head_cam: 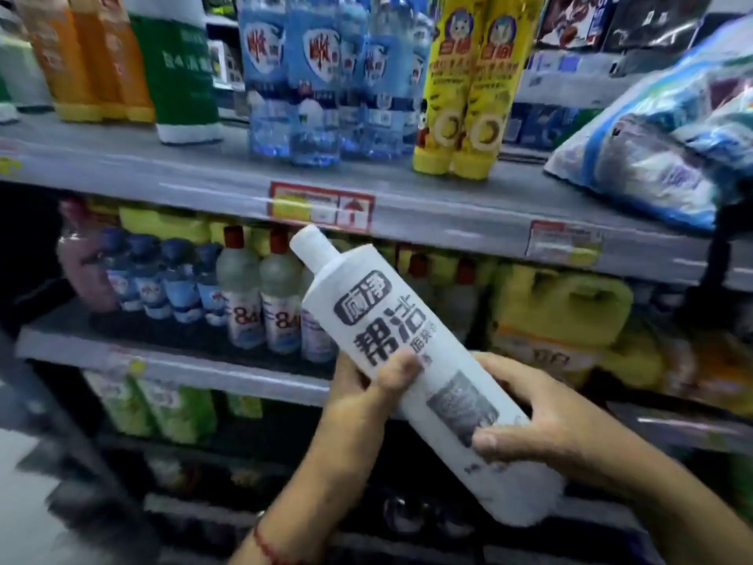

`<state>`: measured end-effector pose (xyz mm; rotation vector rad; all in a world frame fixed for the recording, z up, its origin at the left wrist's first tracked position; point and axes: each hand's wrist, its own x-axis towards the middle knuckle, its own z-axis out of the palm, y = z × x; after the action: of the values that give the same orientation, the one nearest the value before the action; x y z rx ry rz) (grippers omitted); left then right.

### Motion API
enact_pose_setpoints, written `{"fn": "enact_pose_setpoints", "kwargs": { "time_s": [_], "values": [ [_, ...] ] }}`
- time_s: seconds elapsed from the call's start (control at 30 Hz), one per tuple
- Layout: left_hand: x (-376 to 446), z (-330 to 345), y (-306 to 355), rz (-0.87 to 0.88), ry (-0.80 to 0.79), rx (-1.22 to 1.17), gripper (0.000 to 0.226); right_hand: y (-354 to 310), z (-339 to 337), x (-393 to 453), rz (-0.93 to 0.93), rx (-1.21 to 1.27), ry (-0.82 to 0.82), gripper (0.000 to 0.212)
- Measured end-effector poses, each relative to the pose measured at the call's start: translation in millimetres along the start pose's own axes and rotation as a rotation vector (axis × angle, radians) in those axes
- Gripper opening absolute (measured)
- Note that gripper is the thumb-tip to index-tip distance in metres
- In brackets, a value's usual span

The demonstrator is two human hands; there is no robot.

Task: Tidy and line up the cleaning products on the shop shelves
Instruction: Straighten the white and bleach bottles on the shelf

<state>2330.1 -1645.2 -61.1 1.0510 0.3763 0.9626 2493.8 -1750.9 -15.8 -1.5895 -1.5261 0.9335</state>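
White plastic bottle [411, 360] held tilted, cap up-left toward the shelves.
It is gripped mid-body by the left hand [366, 391], near its base by the right hand [542, 426].

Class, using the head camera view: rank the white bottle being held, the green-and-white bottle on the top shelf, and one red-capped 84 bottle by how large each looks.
1. white bottle, though nearness to the camera inflates it.
2. green-and-white bottle, its top cut off.
3. red-capped 84 bottle.
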Motion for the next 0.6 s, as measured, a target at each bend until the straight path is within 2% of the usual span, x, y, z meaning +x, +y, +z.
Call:
{"fn": "enact_pose_setpoints", "kwargs": {
  "time_s": [0.03,0.13,0.2,0.3,0.47,0.6],
  "values": [
    [-10,-2,-14,-0.09,0.061,-0.08,0.062,21,14,-6,0.063,0.03,0.006,0.067],
    [-30,-12,-53,-0.329,0.238,-0.248,0.045,72,53,-23,0.208,0.086,0.024,0.067],
    [-43,-22,-82,-0.433,0.366,-0.351,0.053,96,75,-36,0.293,0.057,0.013,0.064],
    [-63,-37,-120,-0.53,0.5,-0.411,0.056,120,98,-51,0.41,0.039,-0.017,0.049],
    [-97,-51,-155,-0.683,0.465,-0.403,0.064,143,115,-78,0.519,0.094,-0.081,0.038],
    [-114,-59,-166,-0.801,0.352,-0.345,0.052,151,122,-94,0.565,0.205,-0.067,0.039]
  ]
}}
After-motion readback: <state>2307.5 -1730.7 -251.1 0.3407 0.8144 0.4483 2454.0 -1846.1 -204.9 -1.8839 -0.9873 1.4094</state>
